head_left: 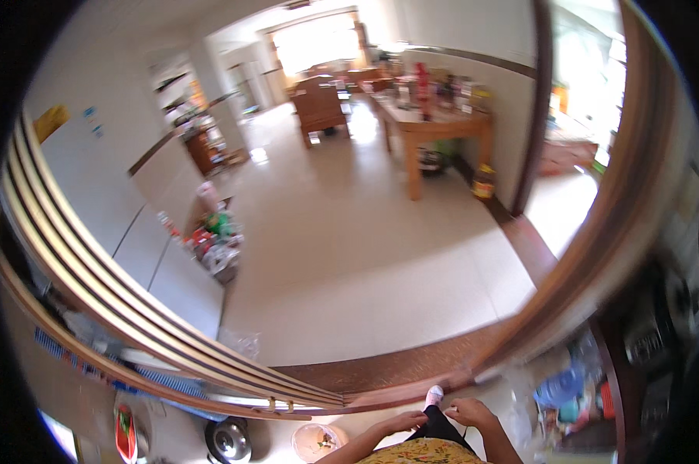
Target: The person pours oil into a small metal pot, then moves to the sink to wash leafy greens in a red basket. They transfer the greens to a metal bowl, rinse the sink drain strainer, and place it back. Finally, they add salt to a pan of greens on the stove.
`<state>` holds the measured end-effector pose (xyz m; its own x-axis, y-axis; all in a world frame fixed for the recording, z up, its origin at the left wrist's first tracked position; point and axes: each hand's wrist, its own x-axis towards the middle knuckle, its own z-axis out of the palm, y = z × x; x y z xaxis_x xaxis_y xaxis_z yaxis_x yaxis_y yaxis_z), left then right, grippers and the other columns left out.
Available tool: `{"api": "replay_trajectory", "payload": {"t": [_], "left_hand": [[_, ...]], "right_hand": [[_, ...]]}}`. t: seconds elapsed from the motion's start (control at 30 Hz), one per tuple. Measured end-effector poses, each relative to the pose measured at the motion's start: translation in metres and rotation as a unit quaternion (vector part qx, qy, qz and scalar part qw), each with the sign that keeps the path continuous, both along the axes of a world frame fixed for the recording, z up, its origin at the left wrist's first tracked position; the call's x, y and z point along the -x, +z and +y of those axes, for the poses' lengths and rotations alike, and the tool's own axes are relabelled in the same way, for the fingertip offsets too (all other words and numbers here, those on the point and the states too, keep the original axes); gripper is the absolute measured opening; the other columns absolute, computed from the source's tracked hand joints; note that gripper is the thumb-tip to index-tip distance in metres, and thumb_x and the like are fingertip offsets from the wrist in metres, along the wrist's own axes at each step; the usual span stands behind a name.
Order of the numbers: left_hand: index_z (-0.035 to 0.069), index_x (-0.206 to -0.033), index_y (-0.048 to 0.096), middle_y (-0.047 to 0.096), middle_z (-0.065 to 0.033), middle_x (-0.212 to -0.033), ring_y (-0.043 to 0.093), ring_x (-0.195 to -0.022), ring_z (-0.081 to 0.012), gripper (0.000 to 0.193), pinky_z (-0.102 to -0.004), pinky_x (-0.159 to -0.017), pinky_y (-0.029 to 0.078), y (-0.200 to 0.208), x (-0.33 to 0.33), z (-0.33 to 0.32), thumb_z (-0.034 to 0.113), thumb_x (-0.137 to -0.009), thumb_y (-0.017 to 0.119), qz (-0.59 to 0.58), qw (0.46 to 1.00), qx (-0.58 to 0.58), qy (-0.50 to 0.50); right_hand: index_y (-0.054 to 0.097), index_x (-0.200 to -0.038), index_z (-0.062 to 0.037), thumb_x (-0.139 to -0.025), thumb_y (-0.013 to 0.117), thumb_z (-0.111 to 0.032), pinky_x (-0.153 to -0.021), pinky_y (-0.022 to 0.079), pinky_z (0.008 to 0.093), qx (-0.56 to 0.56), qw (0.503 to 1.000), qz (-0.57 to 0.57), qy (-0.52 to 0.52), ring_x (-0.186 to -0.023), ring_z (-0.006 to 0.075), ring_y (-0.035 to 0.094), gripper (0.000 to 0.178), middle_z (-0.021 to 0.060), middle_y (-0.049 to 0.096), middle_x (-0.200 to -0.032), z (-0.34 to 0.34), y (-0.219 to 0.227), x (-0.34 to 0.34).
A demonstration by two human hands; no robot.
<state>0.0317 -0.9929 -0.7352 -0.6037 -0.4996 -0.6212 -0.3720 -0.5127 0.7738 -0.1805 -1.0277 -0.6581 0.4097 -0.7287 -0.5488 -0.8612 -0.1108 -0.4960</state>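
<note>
Both hands hang low in front of my body, at the bottom of the view, over my dark trousers and yellow patterned top. My left hand (408, 421) has its fingers loosely stretched, with nothing seen in it. My right hand (470, 413) is a little apart from it, fingers slightly bent and spread, also with nothing seen in it. One foot in a light shoe (435, 394) is by the brown door sill (396, 371). On the floor left of my left arm stand a pale basin (301, 441) with something in it and a lidded metal pot (230, 441).
Sliding door panels (171, 329) run along the left, and a brown door frame (589, 255) along the right. Beyond are a wooden table (442, 121) crowded with items, a wooden chair (318, 108), a yellow oil bottle (483, 182) and piled bags (218, 243).
</note>
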Motion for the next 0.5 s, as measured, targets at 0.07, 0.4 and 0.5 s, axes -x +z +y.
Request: {"api": "replay_trajectory", "payload": {"t": [0.07,0.4,0.5], "left_hand": [[0.006,-0.105,0.051,0.054,-0.0047,-0.094,0.052,-0.082,-0.0149,0.044,-0.0288,-0.070,0.042,-0.013,-0.009,-0.030,0.043,-0.084,0.042,-0.010,0.999,0.027,-0.037],[0.001,-0.089,0.055,0.057,-0.0065,-0.080,0.052,-0.068,-0.0161,0.035,-0.0306,-0.062,0.044,0.023,-0.057,-0.184,0.034,-0.082,0.045,-0.088,0.973,-0.006,0.215],[0.003,-0.089,0.055,0.057,-0.0076,-0.079,0.053,-0.066,-0.0170,0.032,-0.0327,-0.060,0.044,-0.013,-0.062,-0.227,0.033,-0.082,0.045,-0.100,0.975,0.101,0.174]], "right_hand": [[0.057,-0.091,-0.0037,-0.075,0.053,-0.037,-0.075,0.044,0.0420,-0.005,0.999,0.005,0.033,-0.087,0.0354,0.055,0.037,0.0190,0.059,-0.091,-0.047,-0.020,-0.010],[0.060,-0.097,-0.0061,-0.074,0.052,-0.050,-0.073,0.045,0.0351,-0.116,0.969,0.024,0.218,-0.086,0.0280,0.057,0.051,0.0173,0.059,-0.096,-0.264,-0.105,-0.023],[0.058,-0.103,-0.0072,-0.074,0.051,-0.053,-0.076,0.045,0.0364,-0.201,0.958,0.088,0.187,-0.088,0.0283,0.057,0.054,0.0149,0.058,-0.102,-0.316,-0.155,-0.019]]}}
